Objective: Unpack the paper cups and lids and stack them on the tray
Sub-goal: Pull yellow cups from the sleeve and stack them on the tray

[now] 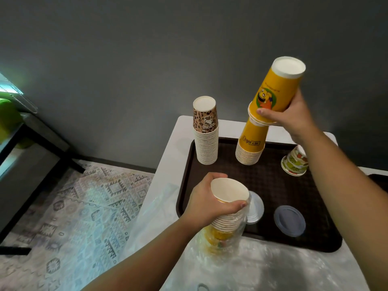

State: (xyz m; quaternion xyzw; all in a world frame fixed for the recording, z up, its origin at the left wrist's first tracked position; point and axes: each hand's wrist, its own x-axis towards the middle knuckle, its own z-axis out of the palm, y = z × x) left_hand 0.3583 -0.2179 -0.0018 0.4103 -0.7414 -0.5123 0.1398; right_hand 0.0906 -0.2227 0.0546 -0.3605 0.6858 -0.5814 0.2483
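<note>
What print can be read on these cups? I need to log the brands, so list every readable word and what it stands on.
"HEY JUICE", upside down, in a box on the yellow stack standing on the tray.
Small line above the cartoon on the yellow cups gripped by the right hand: too small to read.
Label under the figure on the leopard-print stack: blurred, unreadable.
Patterned cup: no legible text.

Camera: one wide camera on the person's head.
Looks: forward and down, from above.
Near: both forearms reach in from the bottom edge; the tray (pixel 327 246) on the white surface (pixel 168 164) is close.
Far: grey wall behind, rug (pixel 84 206) at left.
</note>
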